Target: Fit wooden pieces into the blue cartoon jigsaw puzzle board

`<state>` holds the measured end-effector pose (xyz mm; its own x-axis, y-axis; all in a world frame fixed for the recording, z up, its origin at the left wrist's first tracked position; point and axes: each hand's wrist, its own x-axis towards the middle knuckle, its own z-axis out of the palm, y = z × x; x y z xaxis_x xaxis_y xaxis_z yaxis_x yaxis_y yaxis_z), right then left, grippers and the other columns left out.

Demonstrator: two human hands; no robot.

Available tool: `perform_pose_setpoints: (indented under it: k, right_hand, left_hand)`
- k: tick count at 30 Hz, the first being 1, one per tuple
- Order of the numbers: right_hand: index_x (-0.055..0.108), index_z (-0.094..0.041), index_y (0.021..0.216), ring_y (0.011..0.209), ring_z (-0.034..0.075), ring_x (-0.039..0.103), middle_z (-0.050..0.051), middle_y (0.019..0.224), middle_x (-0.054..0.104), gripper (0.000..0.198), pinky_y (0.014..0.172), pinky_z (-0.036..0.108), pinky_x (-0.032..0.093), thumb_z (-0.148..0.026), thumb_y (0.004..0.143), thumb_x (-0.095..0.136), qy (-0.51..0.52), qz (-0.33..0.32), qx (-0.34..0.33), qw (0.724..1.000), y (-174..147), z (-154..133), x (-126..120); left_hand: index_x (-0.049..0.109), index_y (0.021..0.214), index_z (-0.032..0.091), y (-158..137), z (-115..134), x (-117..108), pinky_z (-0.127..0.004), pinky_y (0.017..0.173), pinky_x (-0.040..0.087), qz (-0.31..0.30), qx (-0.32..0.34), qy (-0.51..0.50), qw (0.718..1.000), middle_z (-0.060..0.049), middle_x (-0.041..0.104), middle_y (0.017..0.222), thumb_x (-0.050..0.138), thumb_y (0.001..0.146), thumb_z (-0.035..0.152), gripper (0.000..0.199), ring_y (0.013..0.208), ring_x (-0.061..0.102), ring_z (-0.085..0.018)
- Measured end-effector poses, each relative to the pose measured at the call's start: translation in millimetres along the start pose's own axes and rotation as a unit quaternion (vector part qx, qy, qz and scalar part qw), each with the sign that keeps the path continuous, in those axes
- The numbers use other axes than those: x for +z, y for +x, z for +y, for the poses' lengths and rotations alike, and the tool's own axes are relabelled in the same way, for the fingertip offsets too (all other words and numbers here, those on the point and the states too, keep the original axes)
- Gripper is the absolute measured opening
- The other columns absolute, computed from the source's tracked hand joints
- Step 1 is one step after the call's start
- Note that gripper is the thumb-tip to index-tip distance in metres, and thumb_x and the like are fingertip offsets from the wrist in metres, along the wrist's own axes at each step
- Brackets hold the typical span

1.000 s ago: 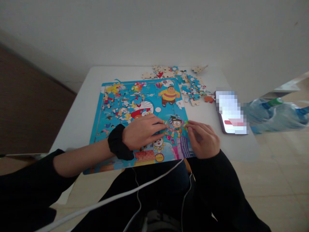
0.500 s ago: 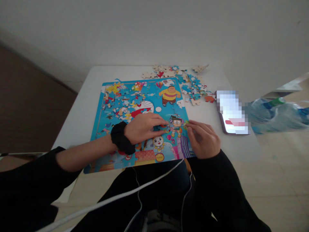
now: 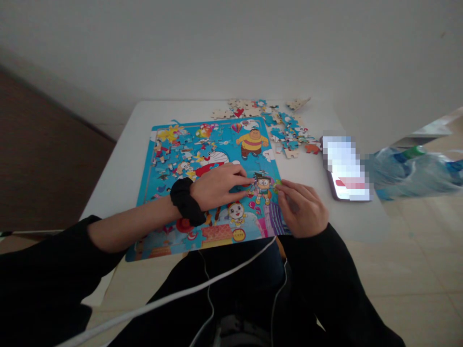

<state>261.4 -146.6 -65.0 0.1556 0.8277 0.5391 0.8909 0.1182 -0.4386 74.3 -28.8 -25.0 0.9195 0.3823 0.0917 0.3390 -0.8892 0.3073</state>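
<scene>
A blue cartoon jigsaw puzzle [image 3: 213,233], partly assembled in its tray, lies in front of me. My left hand [image 3: 220,185] reaches across its middle, index finger and thumb stretched out and apart. Their tips touch the puzzle at the left side of a spiky-haired cartoon figure [image 3: 264,184]. At the figure's right side, my right hand [image 3: 304,207] has thumb and fingers pinched together on a small puzzle piece [image 3: 277,185] with green on it. The fingertips cover most of that piece. A black scrunchie [image 3: 187,201] circles my left wrist.
Loose puzzle pieces [image 3: 285,127] are heaped on the white table [image 3: 126,144] behind and right of the tray. A lit phone [image 3: 347,168] lies at the right edge. Beyond it is a plastic bag with bottles [image 3: 415,171]. A white cable [image 3: 195,289] crosses my lap.
My left fingers have spread slightly against the puzzle, and the left wrist has shifted a little to the right. My right hand stays nearly still at the same spot.
</scene>
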Motion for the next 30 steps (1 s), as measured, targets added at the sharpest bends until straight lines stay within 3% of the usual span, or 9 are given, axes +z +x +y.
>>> perform_pose_setpoints:
  k: [5,16,19,25,30]
  right_hand:
    - [0.068,-0.02,0.102,0.085,0.019,0.061,0.005,0.099,0.069,0.026,0.078,0.034,0.05,-0.022,0.083,0.051,-0.038,-0.011,-0.007,0.999,-1,-3,0]
    - [0.069,-0.023,0.1,0.074,0.019,0.056,0.005,0.093,0.068,0.025,0.063,0.033,0.048,-0.026,0.084,0.051,-0.107,-0.01,-0.01,0.994,0,-8,0]
    - [0.068,-0.022,0.102,0.079,0.02,0.056,0.005,0.096,0.068,0.025,0.068,0.035,0.049,-0.025,0.084,0.051,-0.097,-0.01,-0.015,0.995,-1,-6,1]
    - [0.056,-0.019,0.122,0.116,0.027,0.046,0.006,0.128,0.055,0.038,0.09,0.043,0.047,-0.022,0.085,0.048,-0.062,-0.063,-0.072,0.993,-1,0,4]
    - [0.056,-0.018,0.122,0.109,0.023,0.054,0.008,0.122,0.059,0.038,0.09,0.04,0.048,-0.026,0.085,0.049,-0.052,-0.068,-0.082,0.993,8,7,-11]
  left_hand:
    - [0.06,0.112,0.015,-1,-1,3,-0.028,0.078,0.042,-0.005,0.008,0.004,1.0,-0.009,0.057,0.1,0.047,0.089,0.032,0.031,0.089,0.052,-0.017]
    - [0.059,0.112,0.014,0,-3,6,-0.027,0.077,0.043,0.008,0.02,0.019,1.0,-0.009,0.056,0.098,0.047,0.089,0.031,0.031,0.088,0.051,-0.017]
    - [0.06,0.111,0.014,0,-3,7,-0.027,0.077,0.042,0.009,0.012,0.011,1.0,-0.008,0.057,0.097,0.047,0.089,0.031,0.031,0.088,0.052,-0.017]
    - [0.06,0.112,0.013,4,1,5,-0.03,0.084,0.042,0.029,0.009,0.007,1.0,-0.009,0.058,0.105,0.046,0.09,0.036,0.034,0.095,0.053,-0.018]
    - [0.058,0.114,0.013,22,-16,-5,-0.032,0.092,0.04,0.054,-0.006,0.011,0.998,-0.009,0.058,0.115,0.04,0.093,0.03,0.033,0.106,0.052,-0.018]
